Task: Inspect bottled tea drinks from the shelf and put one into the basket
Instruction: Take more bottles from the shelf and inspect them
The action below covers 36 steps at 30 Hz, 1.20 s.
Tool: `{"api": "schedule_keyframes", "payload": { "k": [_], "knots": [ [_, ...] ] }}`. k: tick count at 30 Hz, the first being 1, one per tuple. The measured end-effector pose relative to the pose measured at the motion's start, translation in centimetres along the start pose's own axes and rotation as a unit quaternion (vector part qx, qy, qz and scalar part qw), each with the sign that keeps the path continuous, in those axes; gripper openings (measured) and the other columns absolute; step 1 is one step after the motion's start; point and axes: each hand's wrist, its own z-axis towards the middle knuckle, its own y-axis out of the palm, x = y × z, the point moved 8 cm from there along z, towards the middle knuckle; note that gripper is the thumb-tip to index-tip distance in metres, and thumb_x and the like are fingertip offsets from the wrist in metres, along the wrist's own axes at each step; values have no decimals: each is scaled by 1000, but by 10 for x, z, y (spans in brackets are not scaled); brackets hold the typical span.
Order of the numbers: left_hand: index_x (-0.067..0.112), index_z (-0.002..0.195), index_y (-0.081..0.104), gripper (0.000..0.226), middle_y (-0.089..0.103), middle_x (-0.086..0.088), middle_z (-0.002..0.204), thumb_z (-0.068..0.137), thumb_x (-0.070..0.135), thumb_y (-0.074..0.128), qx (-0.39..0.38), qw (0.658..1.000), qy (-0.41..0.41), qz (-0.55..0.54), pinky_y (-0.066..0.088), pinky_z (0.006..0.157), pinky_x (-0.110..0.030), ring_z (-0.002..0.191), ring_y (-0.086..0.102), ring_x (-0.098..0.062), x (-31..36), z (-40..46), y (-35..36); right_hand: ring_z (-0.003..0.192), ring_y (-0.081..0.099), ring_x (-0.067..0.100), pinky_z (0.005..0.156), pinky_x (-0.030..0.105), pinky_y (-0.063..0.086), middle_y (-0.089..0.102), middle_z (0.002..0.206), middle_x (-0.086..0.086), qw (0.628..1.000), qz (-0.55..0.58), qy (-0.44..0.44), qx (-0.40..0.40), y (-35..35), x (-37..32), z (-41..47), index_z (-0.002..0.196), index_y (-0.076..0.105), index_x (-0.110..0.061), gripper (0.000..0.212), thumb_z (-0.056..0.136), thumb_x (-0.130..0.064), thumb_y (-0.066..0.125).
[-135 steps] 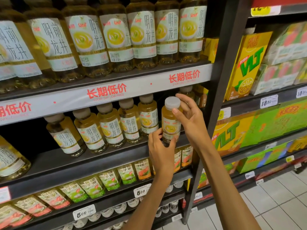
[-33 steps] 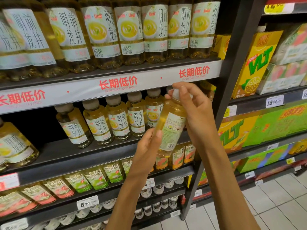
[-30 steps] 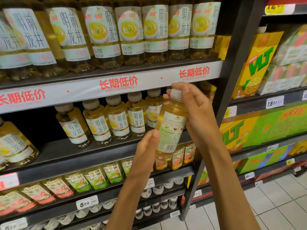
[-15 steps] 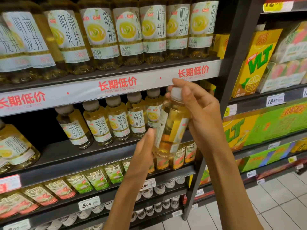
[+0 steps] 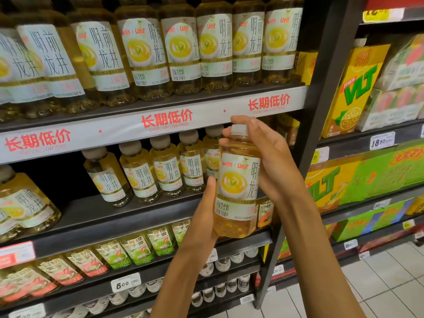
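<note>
Hands are holding one small tea bottle (image 5: 236, 187) in front of the shelf: right hand (image 5: 268, 161) is wrapping its neck and white cap, left hand (image 5: 206, 216) is cupping the lower body. Bottle is now showing its front label; half a second ago the seam was facing out, so inspection is still running. Just left of the hands, matching bottles (image 5: 160, 171) are standing in a row. Shelf upright (image 5: 321, 92) is sitting right behind the right hand. Basket isn't showing.

Readable print on shelf and packs
Held bottle (image 5: 237, 180) reads "Unif"; shelf strip (image 5: 160, 121) "EVERY DAY LOW PRICE"; carton (image 5: 353, 88) "VLT"; price tags (image 5: 382, 140) "18.50", (image 5: 125, 282) "5.00".
</note>
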Motion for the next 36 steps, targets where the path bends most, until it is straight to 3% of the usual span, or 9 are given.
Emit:
{"api": "schedule_keyframes", "payload": {
  "k": [2,7,9,12,19,22,25,32,36],
  "knots": [
    [24,128,56,69,68,-1,119,80,71,41,30,998,35,42,50,97,-46,113,63,-19,8,-2,-7,94,70,18,79,29,55,73,101,4,999,-45,-16,14,-2,-4,-1,109,66,-17,31,86,-37,56],
    [42,122,59,73,64,5,125,63,84,53,57,995,12,81,43,104,-46,117,60,-15,3,-5,-12,102,68,17,87,32,55,73,104,2,996,-81,2,26,-6,0,1,109,65,-20,31,88,-39,53],
    [26,130,55,80,68,-10,116,70,79,53,23,1000,-16,9,53,90,-44,104,66,-25,-2,-5,-5,106,67,20,88,33,55,71,108,5,998,-51,31,13,-5,6,1,112,64,-18,30,92,-36,50],
    [15,121,63,63,70,-22,96,83,61,43,-43,993,-33,-108,57,66,-40,78,70,-30,3,-9,12,111,63,30,95,40,52,66,112,12,997,19,71,-4,-5,17,0,119,59,-13,34,90,-29,51],
    [0,124,59,61,66,-23,111,91,49,43,-202,954,-52,-218,53,89,-41,99,67,-31,24,-28,47,82,73,20,64,27,57,74,86,9,972,112,204,44,-13,50,-7,97,64,-13,30,99,-36,46],
    [1,120,63,58,65,-22,114,92,47,40,-208,950,-50,-226,52,94,-40,102,65,-31,29,-32,49,67,72,7,50,16,52,75,73,-2,968,91,231,20,-11,58,-11,84,73,-19,46,103,-34,34],
    [2,115,66,59,67,-20,111,91,47,36,-205,948,-57,-235,54,89,-37,99,67,-28,28,-32,48,65,72,8,46,17,51,75,71,-3,965,95,244,18,-11,63,-12,62,77,-21,59,103,-34,36],
    [-3,123,58,52,62,-26,115,89,36,61,-208,950,-65,-226,52,91,-45,97,66,-34,31,-27,49,83,72,19,62,26,56,74,92,11,965,113,231,40,-17,62,-5,101,65,-10,34,97,-40,48],
    [1,116,65,57,67,-22,108,76,40,74,-198,958,-58,-199,55,82,-45,82,68,-31,22,-20,40,85,72,22,68,31,58,73,90,10,986,66,147,33,-18,41,5,112,58,-10,30,98,-34,46]
  ]
}}
